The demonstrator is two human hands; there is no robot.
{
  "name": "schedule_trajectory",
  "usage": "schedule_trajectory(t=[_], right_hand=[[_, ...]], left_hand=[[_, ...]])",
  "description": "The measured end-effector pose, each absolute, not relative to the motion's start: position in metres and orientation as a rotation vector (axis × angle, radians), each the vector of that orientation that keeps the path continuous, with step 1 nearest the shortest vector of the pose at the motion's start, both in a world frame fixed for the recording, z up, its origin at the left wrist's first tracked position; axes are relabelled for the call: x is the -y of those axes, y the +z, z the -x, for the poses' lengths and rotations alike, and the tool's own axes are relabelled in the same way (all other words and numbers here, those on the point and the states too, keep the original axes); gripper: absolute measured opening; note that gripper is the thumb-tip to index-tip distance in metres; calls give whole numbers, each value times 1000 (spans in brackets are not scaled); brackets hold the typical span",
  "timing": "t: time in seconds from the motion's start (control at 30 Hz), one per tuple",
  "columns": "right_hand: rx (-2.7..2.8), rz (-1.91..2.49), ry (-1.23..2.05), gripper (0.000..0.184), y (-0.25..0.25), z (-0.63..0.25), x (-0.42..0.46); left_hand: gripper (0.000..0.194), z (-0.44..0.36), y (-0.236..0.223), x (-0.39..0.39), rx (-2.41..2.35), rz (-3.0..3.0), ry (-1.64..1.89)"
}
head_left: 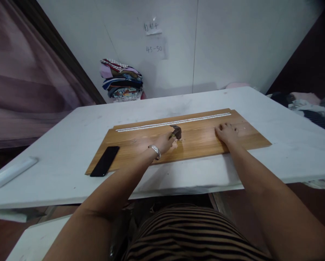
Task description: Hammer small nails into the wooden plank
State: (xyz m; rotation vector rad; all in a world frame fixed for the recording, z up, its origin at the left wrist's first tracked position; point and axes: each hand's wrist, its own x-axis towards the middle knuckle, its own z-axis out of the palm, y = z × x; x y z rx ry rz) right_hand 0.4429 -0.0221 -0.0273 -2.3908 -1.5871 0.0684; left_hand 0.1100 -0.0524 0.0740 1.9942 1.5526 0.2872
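Note:
My left hand [164, 143] is wrapped round the handle of a claw hammer [176, 132], and a bracelet circles that wrist. The hammer's head is just above or on the wooden board [200, 143]; which of the two I cannot tell. A few small dark specks lie by the head. Resting on the board's right part, my right hand [227, 133] has its fingers bent and slightly apart, with nothing visible in them. Left of the hammer lie small thin nails [133, 141]. Along the board's far side run narrow white strips [173, 122].
A black phone [105, 161] lies across the board's left end. On the white table [56, 145] a long white object [14, 172] lies at far left. Folded cloths [123, 80] are stacked at the back, against a wall with paper notes [154, 49]. More cloth [311, 108] is piled at right.

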Motion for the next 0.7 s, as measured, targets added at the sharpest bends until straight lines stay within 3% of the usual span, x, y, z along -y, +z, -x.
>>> schedule_trajectory(t=[0.7], right_hand=[[1603,2411,69,53,-25,-442,23]], left_hand=[[24,-110,73,53,-1541,-2029,273]])
